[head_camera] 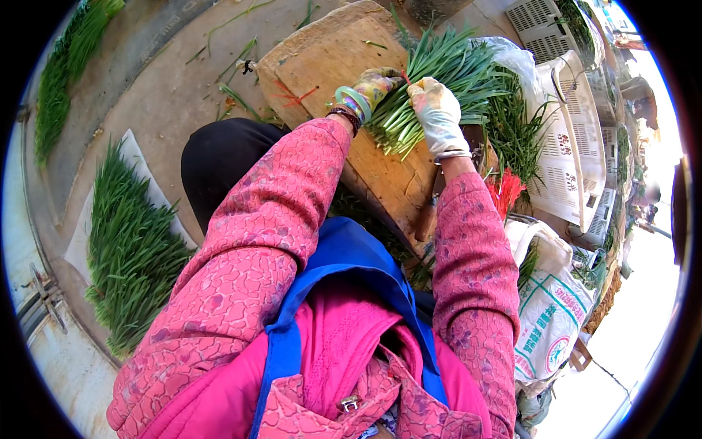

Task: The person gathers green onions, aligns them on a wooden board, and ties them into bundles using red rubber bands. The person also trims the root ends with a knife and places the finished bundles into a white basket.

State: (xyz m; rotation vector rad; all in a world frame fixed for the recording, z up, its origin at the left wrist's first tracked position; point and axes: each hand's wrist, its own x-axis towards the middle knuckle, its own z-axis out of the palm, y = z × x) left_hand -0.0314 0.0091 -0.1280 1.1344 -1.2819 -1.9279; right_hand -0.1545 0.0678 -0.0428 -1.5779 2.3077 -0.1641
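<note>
A bunch of garlic chives (449,68) lies across the wooden board (340,46), its pale cut stems pointing towards me. A thin red tie (405,77) shows at the bunch between my hands. My left hand (377,86), in a stained patterned glove, pinches the tie at the bunch's left side. My right hand (437,112), in a whitish glove, is closed over the bunch with its fingertips at the tie's other end. How the tie passes under the stems is hidden. Loose red ties (296,99) lie on the board's left part.
A wooden-handled tool (426,219) rests at the board's near right edge. Beyond my right arm are a red tie bundle (505,192), loose greens (513,118), a white plastic crate (567,148) and a printed sack (554,324). Bundled chives (131,252) lie on the left floor.
</note>
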